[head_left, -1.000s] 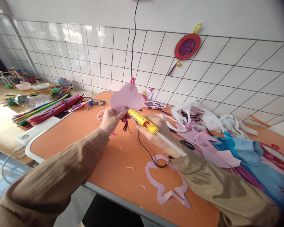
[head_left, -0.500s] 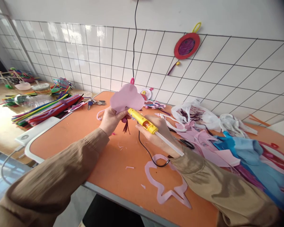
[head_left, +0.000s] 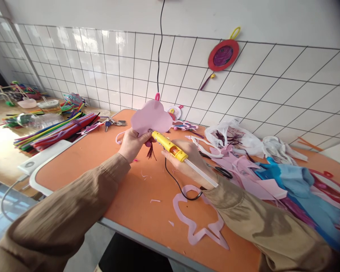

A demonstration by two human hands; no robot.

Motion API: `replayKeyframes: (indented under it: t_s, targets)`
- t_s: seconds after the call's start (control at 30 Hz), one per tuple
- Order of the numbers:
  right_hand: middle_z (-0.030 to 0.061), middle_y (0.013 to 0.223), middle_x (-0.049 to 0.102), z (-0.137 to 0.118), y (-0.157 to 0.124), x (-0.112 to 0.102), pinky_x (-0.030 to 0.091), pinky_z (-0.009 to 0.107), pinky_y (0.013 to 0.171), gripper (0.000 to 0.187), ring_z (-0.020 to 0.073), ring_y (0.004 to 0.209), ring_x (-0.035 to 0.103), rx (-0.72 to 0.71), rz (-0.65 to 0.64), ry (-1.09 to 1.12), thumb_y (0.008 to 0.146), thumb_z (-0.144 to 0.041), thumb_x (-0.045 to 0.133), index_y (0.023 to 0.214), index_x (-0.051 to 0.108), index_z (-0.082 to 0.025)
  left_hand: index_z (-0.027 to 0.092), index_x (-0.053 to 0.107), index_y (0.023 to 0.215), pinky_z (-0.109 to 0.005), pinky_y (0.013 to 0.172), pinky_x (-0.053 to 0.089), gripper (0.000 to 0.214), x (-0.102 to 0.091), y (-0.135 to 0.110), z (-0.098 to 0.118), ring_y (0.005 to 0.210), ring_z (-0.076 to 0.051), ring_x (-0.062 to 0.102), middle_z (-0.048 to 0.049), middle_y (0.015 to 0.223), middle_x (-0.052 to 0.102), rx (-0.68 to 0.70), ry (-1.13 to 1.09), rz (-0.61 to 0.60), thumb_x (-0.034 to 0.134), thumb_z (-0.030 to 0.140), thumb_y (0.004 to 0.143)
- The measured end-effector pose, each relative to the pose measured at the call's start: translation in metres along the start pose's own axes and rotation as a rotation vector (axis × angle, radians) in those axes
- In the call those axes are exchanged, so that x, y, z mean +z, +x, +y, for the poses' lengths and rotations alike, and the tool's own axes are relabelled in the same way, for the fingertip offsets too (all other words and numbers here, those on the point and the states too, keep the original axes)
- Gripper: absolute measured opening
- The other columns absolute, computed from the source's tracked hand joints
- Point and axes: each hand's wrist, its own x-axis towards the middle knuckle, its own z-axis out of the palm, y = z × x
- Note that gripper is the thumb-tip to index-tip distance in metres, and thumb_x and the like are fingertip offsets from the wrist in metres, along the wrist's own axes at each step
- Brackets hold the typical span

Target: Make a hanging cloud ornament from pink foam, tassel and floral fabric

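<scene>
The left hand (head_left: 131,145) is closed in a pinch on the lower edge of a pink cloud-shaped piece (head_left: 150,115), thumb across the near face. The piece is raised above the orange tabletop (head_left: 82,164), its flat pink side towards the wearer. A pink loop (head_left: 157,96) stands up from its top edge, and a dark red tassel (head_left: 150,152) hangs below it, near the left thumb.

The right hand (head_left: 195,153) is wrapped around a yellow glue gun (head_left: 167,143), its fingers partly hidden. The nozzle end points up and left to the bottom edge of the pink piece, just beside the left thumb; whether it touches is too small to tell. A clear glue stick (head_left: 201,173) juts from the back of the gun, passing over the right wrist.

Under the right forearm a black cord (head_left: 193,199) curves across a pink cut-out frame (head_left: 197,238) lying flat. Right of the hands are black-handled scissors (head_left: 224,172), pink sheet scraps (head_left: 243,173), blue material (head_left: 296,177) and a white plastic bag (head_left: 251,141). Left of them lie keys (head_left: 108,123) and, farther off, a bundle of coloured stems (head_left: 62,130). On the wall hangs 1 red ring with a purple middle (head_left: 223,55).
</scene>
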Motion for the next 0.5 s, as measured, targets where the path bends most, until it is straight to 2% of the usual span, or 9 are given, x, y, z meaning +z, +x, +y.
replayKeyframes:
  t_s: [0.13,0.27,0.37,0.5]
  targets:
    - [-0.0015,0.056,0.046,0.004,0.001,0.002,0.028,0.029,0.053,0.031,0.0117,0.052,0.039,0.029,0.021,0.018,0.084,-0.035,0.057,0.062,0.040,-0.022,0.010,0.072,0.072,-0.023,0.051,0.052,0.023,0.000,0.000,-0.001,0.048,-0.011,0.061,-0.0048,0.060,0.071,-0.005,0.001,0.000,0.085,0.028,0.065]
    - [-0.0010,0.056,0.050,0.005,0.002,0.001,0.031,0.030,0.053,0.027,0.0129,0.052,0.042,0.061,0.044,0.073,0.082,-0.036,0.061,0.063,0.049,-0.021,0.009,0.074,0.072,-0.023,0.052,0.052,0.025,-0.001,0.000,0.001,0.050,-0.011,0.062,-0.0073,0.063,0.073,0.001,0.013,0.000,0.085,0.030,0.065]
    - [-0.0024,0.054,0.050,0.000,0.003,-0.009,0.035,0.029,0.052,0.022,0.0129,0.052,0.045,0.133,-0.017,0.193,0.082,-0.035,0.062,0.067,0.056,-0.021,0.008,0.074,0.071,-0.022,0.052,0.051,0.023,-0.001,0.000,0.003,0.050,-0.011,0.061,-0.0083,0.063,0.073,-0.004,0.039,0.001,0.082,0.029,0.068]
    - [-0.0039,0.054,0.051,-0.009,0.006,-0.025,0.041,0.029,0.050,0.019,0.0117,0.047,0.048,0.269,-0.078,0.349,0.081,-0.035,0.066,0.070,0.058,-0.022,0.008,0.074,0.071,-0.022,0.051,0.051,0.021,-0.003,0.001,0.001,0.049,-0.010,0.061,-0.0092,0.063,0.073,-0.011,0.064,0.005,0.081,0.028,0.068]
